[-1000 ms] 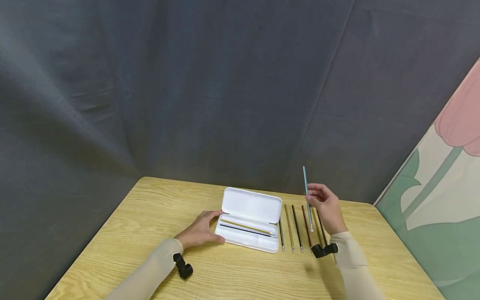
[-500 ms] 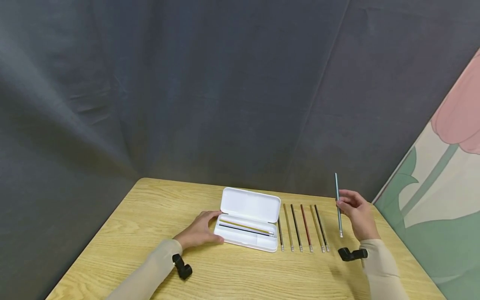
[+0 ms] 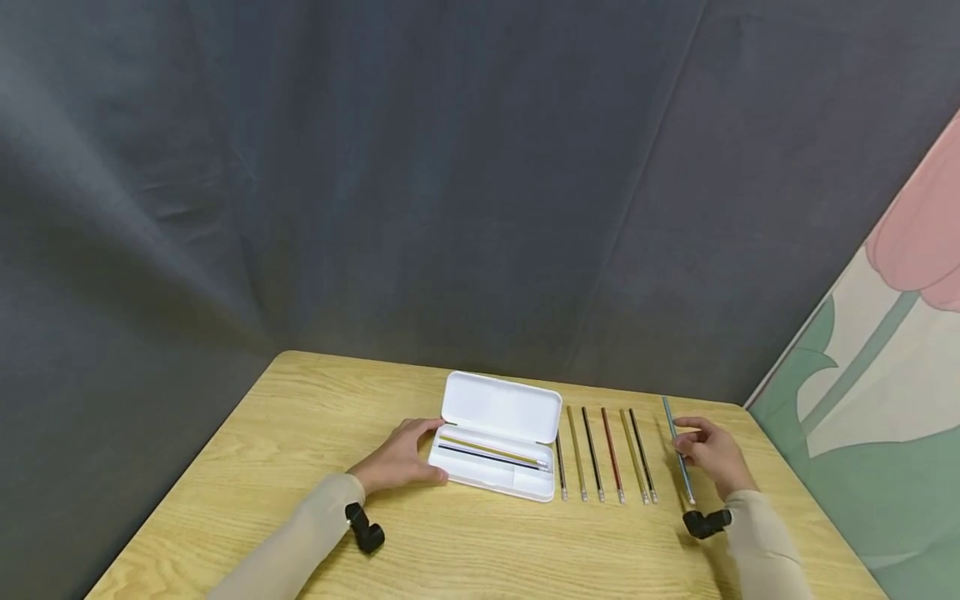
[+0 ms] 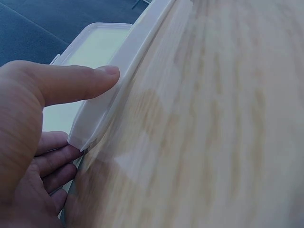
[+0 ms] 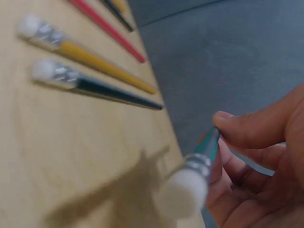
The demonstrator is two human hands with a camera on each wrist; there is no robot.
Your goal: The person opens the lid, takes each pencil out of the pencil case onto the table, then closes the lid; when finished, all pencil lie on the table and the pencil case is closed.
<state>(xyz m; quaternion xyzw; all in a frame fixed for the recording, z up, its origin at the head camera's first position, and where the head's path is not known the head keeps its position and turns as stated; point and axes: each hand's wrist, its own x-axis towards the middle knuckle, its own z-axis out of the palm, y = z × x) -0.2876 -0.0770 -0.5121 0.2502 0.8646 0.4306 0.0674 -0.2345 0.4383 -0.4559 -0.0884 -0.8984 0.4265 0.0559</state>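
An open white pencil case (image 3: 497, 448) lies on the wooden table (image 3: 300, 433) with two pencils inside. My left hand (image 3: 400, 459) rests against its left end; the thumb (image 4: 71, 83) presses the case wall (image 4: 107, 111). To the right of the case lies a row of several pencils (image 3: 600, 454). My right hand (image 3: 708, 454) pinches a teal pencil (image 3: 677, 450), held low and slanted just right of that row. Up close, the teal pencil (image 5: 204, 154) shows its white eraser end toward the camera, with yellow and black pencils (image 5: 90, 78) beside it.
A dark grey cloth backdrop (image 3: 450, 183) hangs behind the table. A painted panel with a pink flower (image 3: 885, 350) leans at the right. The table's right edge (image 3: 795, 492) is close to my right hand.
My right hand carried the teal pencil from above the row to its right side and lowered it from upright to nearly flat on the table. The left hand stayed still.
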